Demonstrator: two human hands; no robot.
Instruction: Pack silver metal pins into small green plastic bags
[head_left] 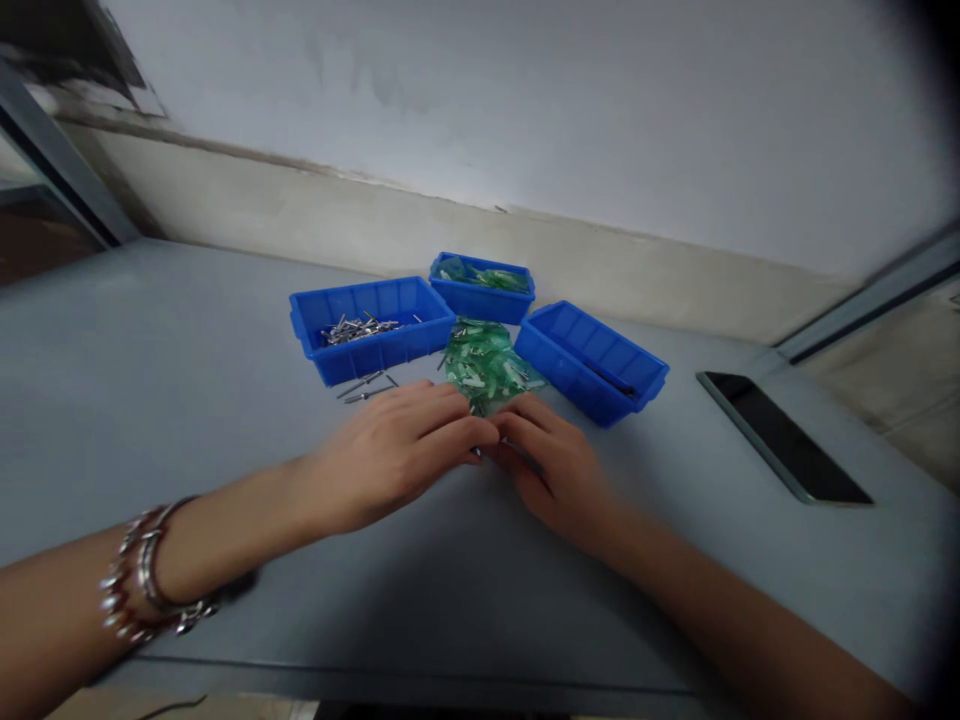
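Observation:
My left hand (409, 445) and my right hand (553, 468) meet low over the table, their fingertips pinched together. A tiny metallic glint shows under the left fingers, but what they hold is mostly hidden. Just beyond the fingertips lies a pile of small green plastic bags (484, 358), with some slim metal pieces among them. Several thin metal pins (366, 388), shaped like blind rivets, lie loose beyond my left hand. More of these pins fill part of a blue bin (375, 343) behind them.
At the back, a second blue bin (484, 298) holds green plastic bags. A third blue bin (592, 360), with a few dark pieces at its near end, stands right of the pile. A phone (784, 437) lies at the right. A wall (525, 225) borders the grey table's back.

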